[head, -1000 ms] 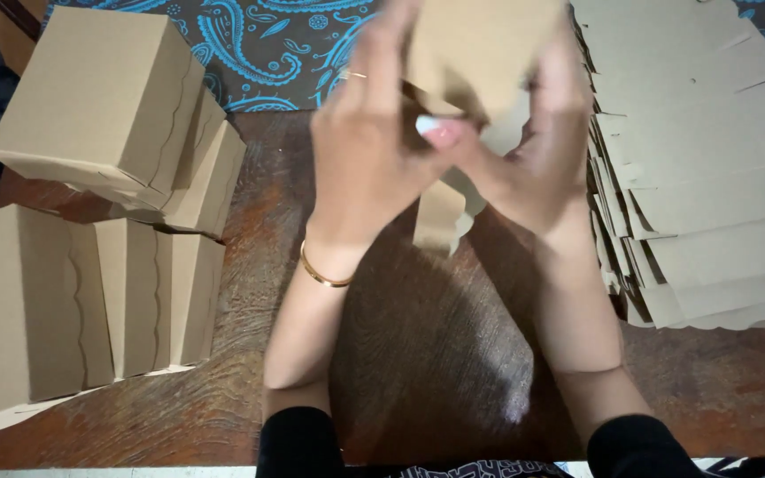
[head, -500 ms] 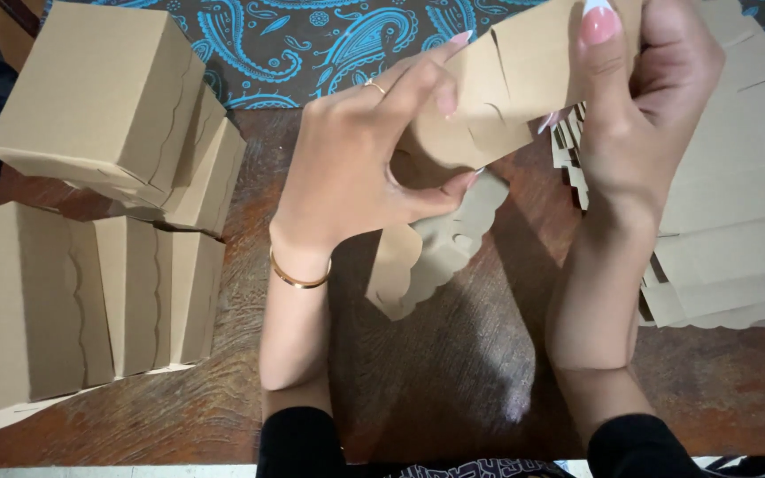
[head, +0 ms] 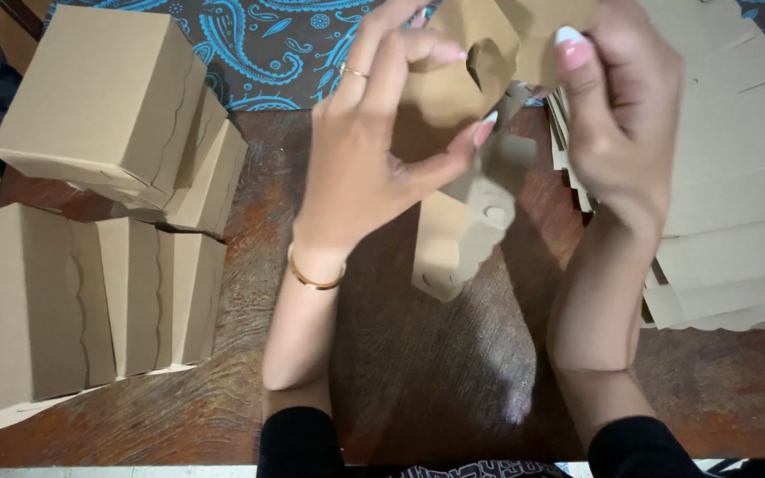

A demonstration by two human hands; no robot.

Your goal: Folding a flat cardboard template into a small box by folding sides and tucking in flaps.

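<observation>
A view from above of two bare hands working a piece of brown cardboard over a dark wooden table [head: 418, 389]. The left hand [head: 369, 150], near the upper middle of the frame, grips the cardboard piece [head: 471, 88] with thumb and curled fingers; it wears a thin ring on one finger and a gold bangle [head: 312, 276] at the wrist. The right hand [head: 617, 115], in the upper right of centre, pinches the top of the same cardboard piece between thumb and fingers, its pale painted thumbnail showing. The cardboard is held up in the air above the table, partly folded, and a long flap with a wavy edge and small round cut-outs hangs down from it between the two wrists.

Along the right edge of the frame lies a stack of flat cardboard sheets [head: 737, 195], fanned out on the table. At the left stand finished cardboard boxes [head: 99, 97], some piled on one another in the upper left, others side by side at the middle left. Across the top of the frame, behind the table, lies a blue patterned cloth [head: 267, 44]. Black sleeves cover both forearms at the bottom edge.
</observation>
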